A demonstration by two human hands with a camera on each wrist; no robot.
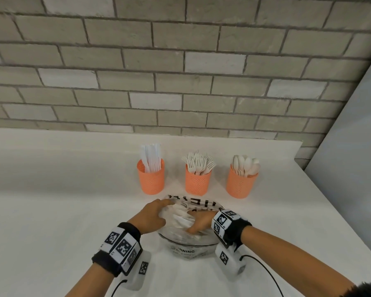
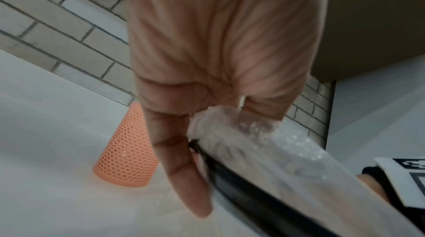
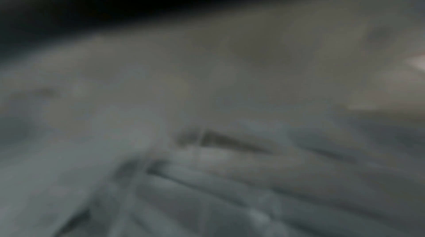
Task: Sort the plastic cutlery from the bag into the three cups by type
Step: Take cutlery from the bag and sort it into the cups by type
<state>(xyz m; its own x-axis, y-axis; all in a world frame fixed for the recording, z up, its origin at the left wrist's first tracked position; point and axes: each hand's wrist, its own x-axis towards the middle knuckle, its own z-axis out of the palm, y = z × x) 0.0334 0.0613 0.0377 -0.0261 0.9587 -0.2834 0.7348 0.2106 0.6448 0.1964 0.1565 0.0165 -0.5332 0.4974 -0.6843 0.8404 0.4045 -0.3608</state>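
Note:
A clear plastic bag with black print lies on the white counter in front of three orange mesh cups. Knives stand in the left cup, forks in the middle cup, spoons in the right cup. My left hand grips the bag's rim; in the left wrist view its fingers curl over the crumpled bag edge. My right hand is plunged into the bag among white cutlery, with its fingertips hidden. The right wrist view is dark and blurred.
A grey brick wall backs the counter just behind the cups. A pale panel rises at the right, where the counter's edge runs diagonally. Cables trail from both wrist cameras toward me.

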